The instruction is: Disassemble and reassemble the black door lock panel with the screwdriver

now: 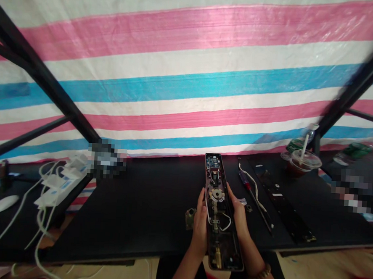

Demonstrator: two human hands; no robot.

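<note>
Open housing (pixel 219 213), held in both hands with its long axis running away from the person, the far end slightly left of the near end. Nearest the viewer, a bracelet (pixel 262 274) circles the right wrist, and the housing's near end, containing a brass-coloured cylinder (pixel 218 257), projects past the front edge of the table (pixel 138 212). The left hand (pixel 200 226) and right hand (pixel 239 212) grip opposite long sides near mid-length, fingers partly curled and filled by the housing's width; it lies directly between them, neither hand clearly nearer. Whether its underside touches the table cannot be told. A metal part (pixel 189 219) lies just left of the left hand; right of the right hand lie a screwdriver (pixel 244 180), a white cable (pixel 253 183) and a long dark panel (pixel 285 208). Farther off are a circuit board (pixel 214 162) in the housing's far end, a lidded cup (pixel 300 163) and, behind all, a striped sheet (pixel 190 72)
</note>
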